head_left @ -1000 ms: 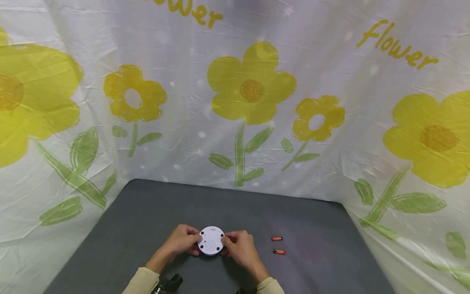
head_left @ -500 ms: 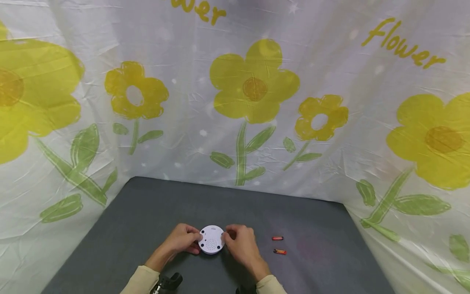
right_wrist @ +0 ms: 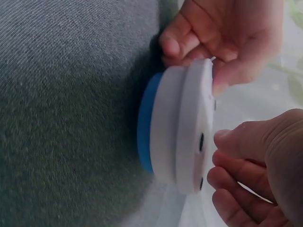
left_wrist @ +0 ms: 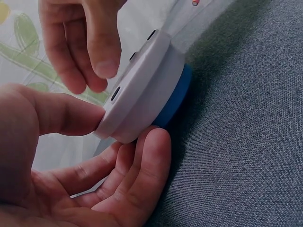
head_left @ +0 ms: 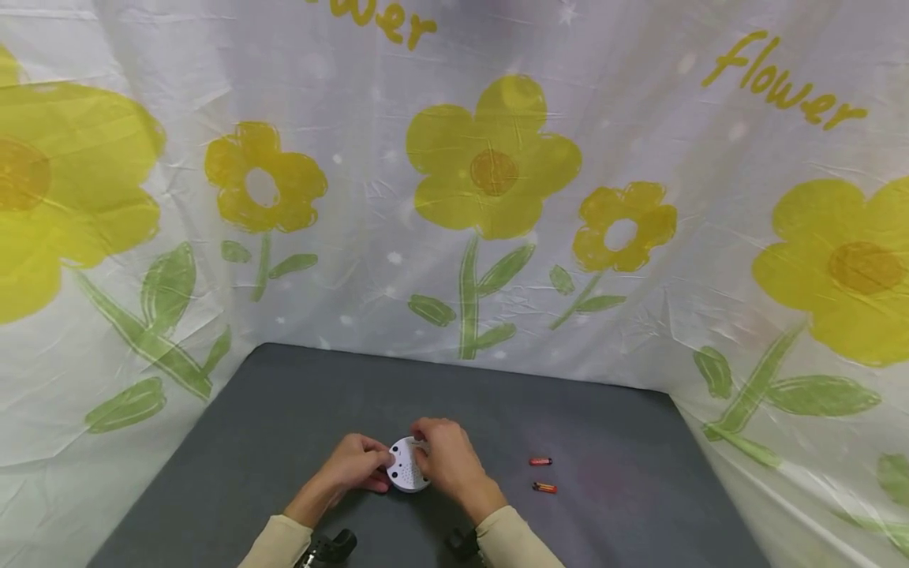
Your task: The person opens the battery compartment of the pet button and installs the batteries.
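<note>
A round white device (head_left: 406,473) lies face down on the table, its upturned side showing a patch of small holes and several dark round feet. The wrist views reveal a blue layer (right_wrist: 147,125) on its underside, next to the cloth. My left hand (head_left: 357,463) pinches the left part of the rim, thumb on the upper face and fingers curled below the edge. My right hand (head_left: 449,459) is over the device's right part and covers some of it in the head view. In the right wrist view, its thumb and loosely bent fingers are close to the upper face and grip nothing.
Two small red batteries, an upper one (head_left: 540,461) and a lower one (head_left: 545,488), lie on the dark grey table (head_left: 611,442) to the right of my right hand. A white curtain (head_left: 355,300) with yellow flowers surrounds the table's back and sides.
My right hand has let go of the device's right rim and moved up and left over its upper face. The left hand keeps its hold.
</note>
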The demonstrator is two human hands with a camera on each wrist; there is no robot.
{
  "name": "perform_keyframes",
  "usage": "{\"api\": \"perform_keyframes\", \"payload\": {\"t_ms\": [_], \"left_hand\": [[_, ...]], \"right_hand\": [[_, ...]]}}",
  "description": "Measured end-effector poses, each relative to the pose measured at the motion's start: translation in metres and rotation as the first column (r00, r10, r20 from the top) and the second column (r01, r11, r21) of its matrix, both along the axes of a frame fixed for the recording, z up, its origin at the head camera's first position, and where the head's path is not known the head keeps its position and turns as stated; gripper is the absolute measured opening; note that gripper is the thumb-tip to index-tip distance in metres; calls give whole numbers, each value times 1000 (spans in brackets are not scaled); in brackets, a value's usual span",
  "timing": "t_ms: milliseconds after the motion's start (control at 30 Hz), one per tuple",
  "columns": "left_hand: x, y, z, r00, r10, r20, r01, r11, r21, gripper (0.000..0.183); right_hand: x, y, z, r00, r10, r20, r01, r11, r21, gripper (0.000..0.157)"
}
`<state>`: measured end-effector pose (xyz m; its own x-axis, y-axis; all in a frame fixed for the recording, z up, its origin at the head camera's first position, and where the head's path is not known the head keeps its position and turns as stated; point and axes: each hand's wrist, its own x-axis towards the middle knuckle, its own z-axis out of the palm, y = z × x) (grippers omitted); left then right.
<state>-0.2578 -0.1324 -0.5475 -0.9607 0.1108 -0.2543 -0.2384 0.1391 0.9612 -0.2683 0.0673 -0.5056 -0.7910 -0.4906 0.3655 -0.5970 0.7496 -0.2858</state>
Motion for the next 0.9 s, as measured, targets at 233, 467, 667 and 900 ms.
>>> {"api": "perform_keyframes", "payload": {"t_ms": [233,467,667,900], "left_hand": [[2,3,0,1000,21,-3,-21,1000,-17,22],[3,2,2,1000,16,-18,-16,1000,-8,21],[4,4,3,999,26,-24,-26,999,-19,19],[4,5,6,999,32,-31,-34,997,-62,18]], "right_hand": [[1,-8,-2,999,-37,-4,37,997,63,19],[2,-11,0,1000,-29,4,28,996,87,17],[0,-11,1,999,-11,40,6,994,111,18],[-3,-11,2,991,-21,136,9,996,91,19]]}}
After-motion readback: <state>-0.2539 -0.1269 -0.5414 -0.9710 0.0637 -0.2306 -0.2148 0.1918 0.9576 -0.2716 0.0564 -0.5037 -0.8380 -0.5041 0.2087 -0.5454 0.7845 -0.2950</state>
